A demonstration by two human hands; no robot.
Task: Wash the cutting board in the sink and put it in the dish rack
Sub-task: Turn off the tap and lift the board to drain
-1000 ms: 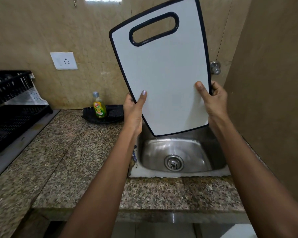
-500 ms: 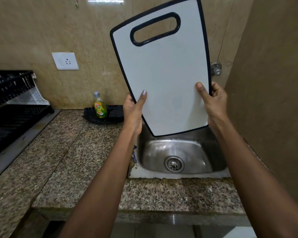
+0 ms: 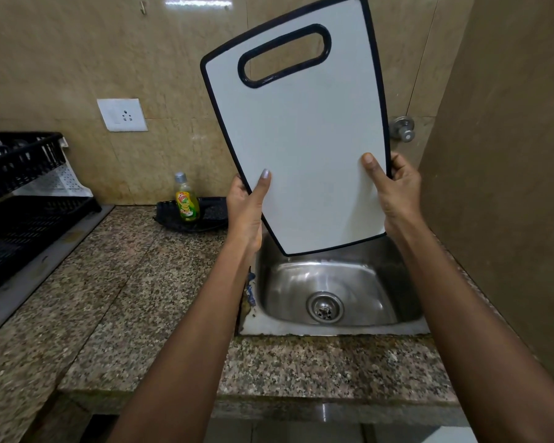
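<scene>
I hold a white cutting board (image 3: 304, 139) with a black rim and a handle slot upright above the steel sink (image 3: 330, 295). My left hand (image 3: 247, 209) grips its lower left edge, thumb on the front face. My right hand (image 3: 394, 193) grips the lower right edge the same way. The board's handle end points up and leans slightly right. The sink basin looks dry, with its drain in the middle. The black dish rack (image 3: 20, 199) stands at the far left of the granite counter.
A yellow dish soap bottle (image 3: 186, 199) stands on a black tray (image 3: 192, 219) behind the sink's left side. A tap knob (image 3: 404, 126) sticks out of the back wall. A side wall closes off the right. A wall socket (image 3: 123, 114) sits above the counter.
The board and both hands have stayed almost still; the view has shifted only slightly.
</scene>
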